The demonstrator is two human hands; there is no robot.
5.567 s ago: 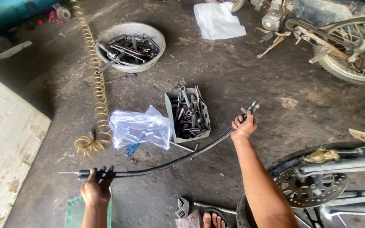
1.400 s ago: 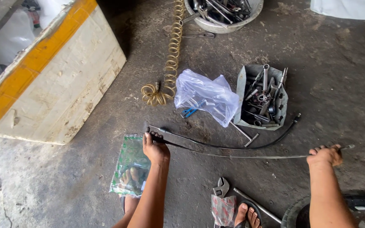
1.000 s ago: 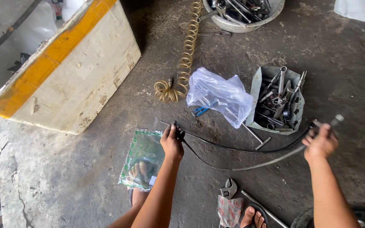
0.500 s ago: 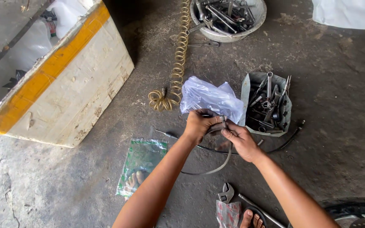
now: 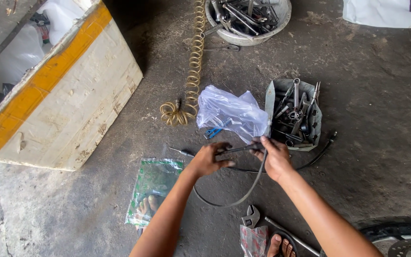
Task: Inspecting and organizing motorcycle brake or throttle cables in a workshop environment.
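Black cable — looped between both hands — ends left-right

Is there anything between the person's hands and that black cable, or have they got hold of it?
Nothing visible stands between them. The left hand and right hand both grip the black cable directly; it hangs in a loop below them, over the concrete floor.

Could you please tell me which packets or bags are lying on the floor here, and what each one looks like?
Green packet: flat, glossy rectangle, left of the left hand.
Clear bag: crumpled plastic, just beyond both hands, beside the grey tool tray.
Red packet: small, red and clear, bottom edge by the wrench.
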